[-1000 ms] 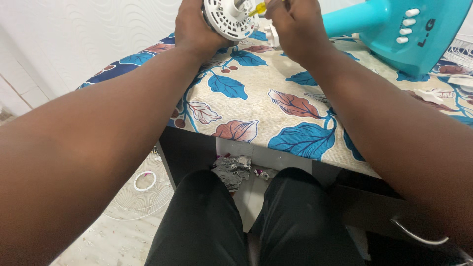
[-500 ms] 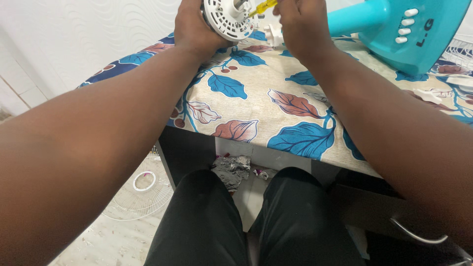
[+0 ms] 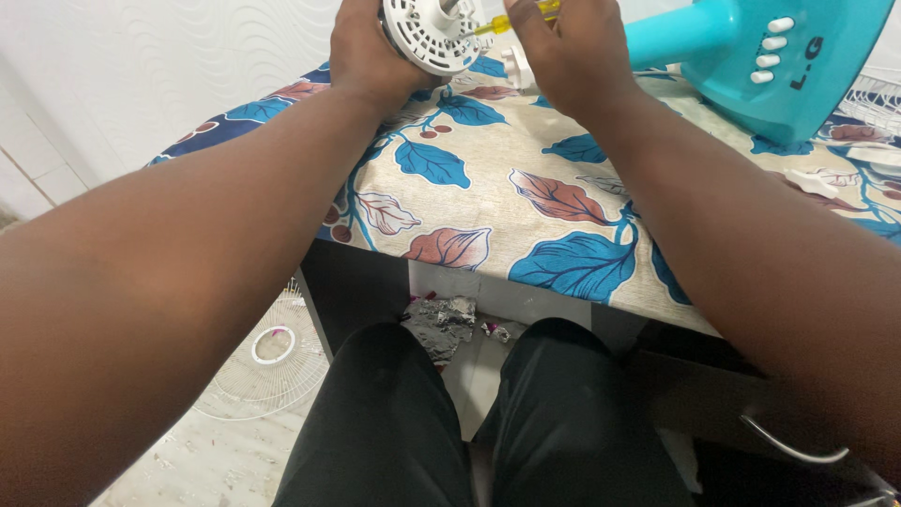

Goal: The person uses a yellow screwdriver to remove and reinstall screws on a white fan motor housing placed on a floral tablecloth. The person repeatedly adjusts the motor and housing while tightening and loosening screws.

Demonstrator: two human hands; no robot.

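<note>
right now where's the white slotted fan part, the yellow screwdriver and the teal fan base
white slotted fan part (image 3: pixel 424 38): head view, on its vented round face.
yellow screwdriver (image 3: pixel 507 21): head view, on the yellow handle near the shaft.
teal fan base (image 3: pixel 741 70): head view, on the flat teal panel beside the white buttons.

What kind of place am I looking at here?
Probably a home or small repair corner, not a factory: a table with a leaf-print cloth, a turquoise fan base lying on it, and a white wire fan guard on the floor.

Bare forearms, no sleeves; black trousers (image 3: pixel 488 422) (plain, unmarked) cover both legs.
</note>
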